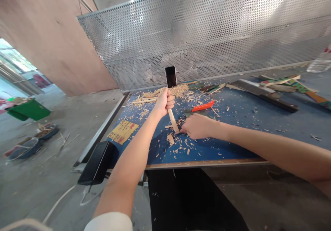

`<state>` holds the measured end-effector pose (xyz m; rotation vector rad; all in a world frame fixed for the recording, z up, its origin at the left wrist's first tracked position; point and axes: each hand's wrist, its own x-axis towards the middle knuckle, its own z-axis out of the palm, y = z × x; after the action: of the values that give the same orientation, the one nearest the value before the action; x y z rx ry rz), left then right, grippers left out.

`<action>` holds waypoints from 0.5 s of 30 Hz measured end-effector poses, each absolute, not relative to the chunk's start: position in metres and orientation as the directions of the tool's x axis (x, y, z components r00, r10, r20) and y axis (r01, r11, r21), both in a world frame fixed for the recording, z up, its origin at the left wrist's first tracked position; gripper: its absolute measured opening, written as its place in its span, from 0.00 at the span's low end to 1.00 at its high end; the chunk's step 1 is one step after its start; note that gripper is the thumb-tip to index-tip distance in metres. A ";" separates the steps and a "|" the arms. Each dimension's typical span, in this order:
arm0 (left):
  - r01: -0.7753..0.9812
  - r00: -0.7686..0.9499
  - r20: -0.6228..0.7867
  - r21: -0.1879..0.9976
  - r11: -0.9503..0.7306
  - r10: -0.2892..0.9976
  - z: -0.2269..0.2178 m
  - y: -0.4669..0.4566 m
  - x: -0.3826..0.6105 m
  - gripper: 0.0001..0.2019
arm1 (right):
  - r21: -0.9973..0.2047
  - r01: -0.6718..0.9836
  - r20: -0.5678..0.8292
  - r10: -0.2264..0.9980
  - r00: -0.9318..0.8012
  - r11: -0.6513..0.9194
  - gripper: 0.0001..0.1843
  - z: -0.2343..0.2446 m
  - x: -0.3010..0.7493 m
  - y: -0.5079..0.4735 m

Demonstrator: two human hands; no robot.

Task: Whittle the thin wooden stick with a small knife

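Observation:
My left hand [164,101] is closed in a fist round the top of a pale wooden stick [172,120], which stands tilted with its lower end on the blue table [232,144]. My right hand [198,126] is closed and pressed against the stick's lower end; a dark tool tip shows by its fingers, but what it grips is hidden. Wood shavings [178,144] lie scattered round the stick's foot. An orange-handled knife [199,107] lies on the table just behind my right hand.
A phone [171,76] leans upright against the perforated metal screen [207,34] behind a shavings pile. A yellow card [122,131] lies at the table's left, a dark device [97,162] hangs off its corner. Wood strips and a long bar [266,94] lie at right. Bins [28,109] sit on the floor.

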<state>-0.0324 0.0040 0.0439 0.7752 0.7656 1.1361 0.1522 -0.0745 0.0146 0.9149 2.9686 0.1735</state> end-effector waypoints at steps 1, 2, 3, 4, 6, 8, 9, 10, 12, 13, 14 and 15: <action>-0.479 0.244 -0.127 0.846 0.233 0.962 0.044 0.004 -0.033 0.25 | 0.136 0.563 0.029 0.565 -0.825 0.815 0.19 0.017 0.154 -0.076; -0.478 0.246 -0.126 0.847 0.234 0.961 0.043 0.005 -0.033 0.25 | 0.158 0.587 0.072 0.583 -0.809 0.794 0.21 0.019 0.155 -0.076; -0.478 0.248 -0.127 0.846 0.235 0.960 0.043 0.005 -0.033 0.25 | 0.168 0.610 0.115 0.599 -0.792 0.774 0.23 0.022 0.156 -0.076; -0.480 0.247 -0.127 0.845 0.236 0.961 0.042 0.006 -0.033 0.25 | 0.163 0.637 0.154 0.619 -0.771 0.753 0.25 0.024 0.156 -0.075; -0.490 0.239 -0.133 0.839 0.237 0.962 0.040 0.007 -0.034 0.24 | 0.115 0.678 0.206 0.651 -0.731 0.726 0.26 0.025 0.156 -0.073; -0.503 0.224 -0.137 0.832 0.235 0.965 0.038 0.007 -0.034 0.24 | 0.056 0.683 0.222 0.658 -0.719 0.728 0.23 0.025 0.154 -0.071; -0.509 0.219 -0.137 0.829 0.233 0.966 0.038 0.007 -0.034 0.23 | 0.033 0.677 0.224 0.655 -0.722 0.735 0.21 0.023 0.154 -0.070; -0.514 0.217 -0.136 0.826 0.231 0.967 0.037 0.008 -0.035 0.23 | 0.017 0.664 0.219 0.646 -0.732 0.747 0.20 0.022 0.154 -0.069; -0.519 0.221 -0.130 0.824 0.230 0.966 0.036 0.008 -0.035 0.22 | 0.002 0.624 0.194 0.612 -0.767 0.781 0.18 0.020 0.155 -0.067; -0.518 0.222 -0.126 0.825 0.226 0.967 0.035 0.009 -0.034 0.22 | 0.001 0.602 0.183 0.591 -0.785 0.799 0.18 0.020 0.156 -0.065; -0.518 0.215 -0.120 0.827 0.217 0.969 0.034 0.009 -0.034 0.22 | 0.003 0.583 0.175 0.574 -0.800 0.812 0.19 0.020 0.158 -0.064; -0.519 0.202 -0.115 0.830 0.206 0.973 0.033 0.009 -0.033 0.22 | 0.005 0.574 0.168 0.565 -0.808 0.819 0.20 0.020 0.159 -0.062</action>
<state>-0.0331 0.0094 0.0331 0.7472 0.7534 1.1889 0.1587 -0.0623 0.0196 0.9922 3.1468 0.0919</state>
